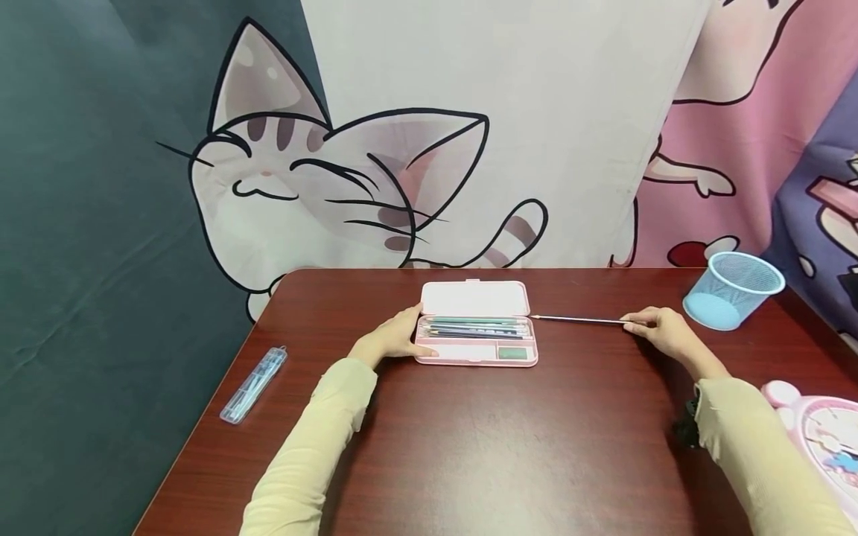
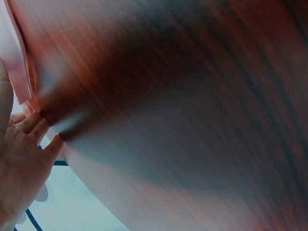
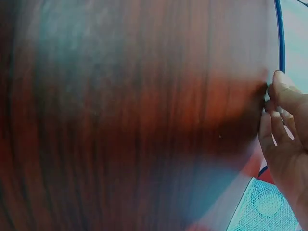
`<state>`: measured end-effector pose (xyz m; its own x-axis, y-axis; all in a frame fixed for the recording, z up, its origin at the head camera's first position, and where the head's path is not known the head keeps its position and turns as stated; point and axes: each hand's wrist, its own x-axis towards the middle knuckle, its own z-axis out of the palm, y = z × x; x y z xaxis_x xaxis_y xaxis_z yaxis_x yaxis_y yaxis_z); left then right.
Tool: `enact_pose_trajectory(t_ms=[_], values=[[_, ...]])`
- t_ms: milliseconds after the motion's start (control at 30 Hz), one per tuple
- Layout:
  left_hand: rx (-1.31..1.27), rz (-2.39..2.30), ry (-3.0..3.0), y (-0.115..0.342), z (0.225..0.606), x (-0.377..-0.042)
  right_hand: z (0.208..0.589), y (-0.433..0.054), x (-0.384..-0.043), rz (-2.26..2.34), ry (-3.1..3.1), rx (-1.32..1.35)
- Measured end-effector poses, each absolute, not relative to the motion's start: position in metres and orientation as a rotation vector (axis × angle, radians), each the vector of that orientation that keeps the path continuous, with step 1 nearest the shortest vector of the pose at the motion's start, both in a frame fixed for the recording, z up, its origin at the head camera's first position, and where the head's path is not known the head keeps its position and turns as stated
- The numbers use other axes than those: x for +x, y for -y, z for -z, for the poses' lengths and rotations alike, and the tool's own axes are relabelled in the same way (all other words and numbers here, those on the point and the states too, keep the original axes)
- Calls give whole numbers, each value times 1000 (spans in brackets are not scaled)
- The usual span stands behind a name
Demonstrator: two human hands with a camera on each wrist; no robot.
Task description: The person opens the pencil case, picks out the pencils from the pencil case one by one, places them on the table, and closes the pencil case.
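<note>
A pink pencil case (image 1: 477, 359) lies on the table with its lid (image 1: 474, 298) raised back. Several pencils (image 1: 477, 327) lie in its rear compartment; a greenish block (image 1: 512, 353) sits at the front right. My left hand (image 1: 392, 335) holds the case's left end, its thumb over the front part and its fingers near the hinge. Off to the right, my right hand (image 1: 660, 327) pinches a dark pencil (image 1: 579, 320) by its right end. The pencil's tip points left, close to the case. The right wrist view shows this pencil (image 3: 280, 38) rising from between thumb and fingers.
A light blue mesh basket (image 1: 731, 294) stands at the back right corner. On the table's left side lies a clear, divided plastic box (image 1: 253, 385). A pink clock (image 1: 827, 439) is at the right edge, beside my right sleeve. Behind the table hangs a cat-patterned cloth (image 1: 570, 112).
</note>
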<state>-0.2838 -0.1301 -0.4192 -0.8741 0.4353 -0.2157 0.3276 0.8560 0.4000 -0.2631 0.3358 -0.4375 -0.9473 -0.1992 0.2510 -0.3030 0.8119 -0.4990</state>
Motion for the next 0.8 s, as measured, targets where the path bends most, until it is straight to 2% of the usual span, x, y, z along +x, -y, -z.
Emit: enact_pose_trajectory(t_ms=[500, 800], values=[[571, -491, -2740, 132, 422, -283, 436, -334, -270, -921, 2887, 373], [563, -469, -2731, 131, 422, -286, 438, -327, -271, -731, 2834, 361]])
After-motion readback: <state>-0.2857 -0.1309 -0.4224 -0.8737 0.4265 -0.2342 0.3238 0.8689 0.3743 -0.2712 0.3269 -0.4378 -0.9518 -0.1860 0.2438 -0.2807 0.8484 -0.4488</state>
